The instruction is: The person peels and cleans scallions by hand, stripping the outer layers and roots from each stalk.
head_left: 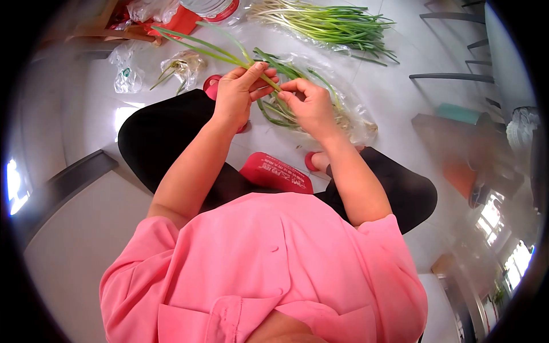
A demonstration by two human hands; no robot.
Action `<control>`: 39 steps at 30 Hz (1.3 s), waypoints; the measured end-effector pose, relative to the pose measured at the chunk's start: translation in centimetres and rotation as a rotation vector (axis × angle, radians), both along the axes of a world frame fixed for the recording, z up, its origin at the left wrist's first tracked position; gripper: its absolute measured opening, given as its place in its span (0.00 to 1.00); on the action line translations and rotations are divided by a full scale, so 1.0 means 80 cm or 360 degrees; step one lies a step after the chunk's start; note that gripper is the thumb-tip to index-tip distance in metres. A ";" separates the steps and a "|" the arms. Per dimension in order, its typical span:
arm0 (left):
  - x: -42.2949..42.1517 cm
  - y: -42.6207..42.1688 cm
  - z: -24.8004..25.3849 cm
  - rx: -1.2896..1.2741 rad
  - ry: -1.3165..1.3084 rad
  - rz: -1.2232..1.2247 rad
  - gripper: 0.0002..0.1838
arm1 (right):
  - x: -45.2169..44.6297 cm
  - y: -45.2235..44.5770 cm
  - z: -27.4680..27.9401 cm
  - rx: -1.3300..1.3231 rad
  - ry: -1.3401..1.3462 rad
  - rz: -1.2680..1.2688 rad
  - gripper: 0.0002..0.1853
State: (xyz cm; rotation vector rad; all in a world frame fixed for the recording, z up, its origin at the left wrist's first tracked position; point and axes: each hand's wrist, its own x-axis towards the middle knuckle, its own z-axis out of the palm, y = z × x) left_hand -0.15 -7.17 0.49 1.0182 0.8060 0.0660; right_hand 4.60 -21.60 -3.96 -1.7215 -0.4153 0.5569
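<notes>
A green onion [217, 52] is held up between my two hands, its green leaves pointing to the upper left. My left hand [240, 91] is closed around the stalk, thumb on top. With thumb and fingertips, my right hand [309, 107] pinches the lower, paler end. Below and beyond the hands, more untrimmed green onions [278, 118] lie on a clear plastic sheet [360, 117] on the floor. A large pile of green onions [326, 26] rests farther off, white ends to the left, partly on plastic.
Left of my hands, a small plastic bag [186, 66] holds scraps near another clear bag [127, 71]. A large clear bottle [213, 8] stands at the top. Between my knees is a red printed object [277, 172]. Dark metal legs [452, 76] stand at right.
</notes>
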 end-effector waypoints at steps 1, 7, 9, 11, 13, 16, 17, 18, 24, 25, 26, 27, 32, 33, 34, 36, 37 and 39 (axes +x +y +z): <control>0.000 0.001 -0.002 0.0001 0.0001 -0.0001 0.13 | 0.000 -0.001 0.001 0.0001 0.0001 -0.0001 0.07; -0.001 0.002 -0.019 -0.0290 -0.0091 0.0035 0.14 | 0.000 -0.005 0.014 -0.0262 -0.0530 -0.0080 0.05; -0.001 -0.004 -0.014 -0.0281 -0.0065 0.0065 0.14 | -0.003 -0.005 0.007 -0.0297 -0.1097 -0.0114 0.06; -0.001 -0.009 -0.018 -0.0286 -0.0057 0.0092 0.14 | -0.005 -0.006 0.001 -0.0292 -0.1242 -0.0115 0.07; -0.003 -0.008 -0.024 -0.0287 -0.0049 0.0119 0.14 | -0.006 -0.007 -0.002 -0.0283 -0.1387 -0.0116 0.08; -0.006 -0.006 -0.028 -0.0263 -0.0085 0.0047 0.14 | -0.006 -0.010 -0.005 -0.0282 -0.1337 -0.0130 0.07; -0.008 -0.003 -0.028 -0.0317 -0.0135 -0.0021 0.16 | -0.006 -0.011 -0.006 -0.0274 -0.1237 -0.0138 0.07; -0.008 -0.003 -0.025 -0.0371 -0.0183 -0.0088 0.17 | -0.005 -0.012 -0.007 -0.0266 -0.1135 -0.0145 0.07; -0.006 -0.006 -0.006 -0.0172 -0.0201 -0.0270 0.17 | 0.001 -0.016 -0.004 -0.0254 -0.0947 -0.0169 0.06; -0.006 -0.006 -0.007 -0.0173 -0.0202 -0.0270 0.17 | 0.001 -0.016 -0.006 -0.0255 -0.0948 -0.0168 0.06; -0.005 -0.007 -0.009 -0.0130 -0.0208 -0.0259 0.17 | 0.000 -0.015 -0.010 -0.0199 -0.0688 -0.0199 0.05; -0.005 -0.007 -0.010 -0.0088 -0.0214 -0.0248 0.16 | -0.001 -0.015 -0.010 -0.0142 -0.0427 -0.0229 0.04; -0.002 -0.006 -0.014 -0.0009 -0.0178 -0.0188 0.12 | 0.003 -0.016 0.004 0.0040 -0.0093 -0.0149 0.08; -0.002 -0.007 -0.016 -0.0003 -0.0187 -0.0140 0.08 | 0.003 -0.016 0.006 0.0007 -0.0153 -0.0120 0.09; -0.001 -0.008 -0.016 -0.0004 -0.0186 -0.0141 0.08 | 0.002 -0.014 0.008 0.0006 -0.0152 -0.0121 0.09; 0.000 -0.011 -0.016 0.0047 -0.0155 -0.0133 0.08 | 0.000 -0.011 0.011 -0.0030 -0.0194 -0.0142 0.09; 0.001 -0.013 -0.015 0.0046 -0.0154 -0.0134 0.08 | 0.000 -0.010 0.010 -0.0030 -0.0193 -0.0143 0.09; 0.002 -0.017 -0.011 0.0124 -0.0064 -0.0147 0.08 | 0.000 -0.008 0.007 -0.0070 -0.0283 -0.0148 0.07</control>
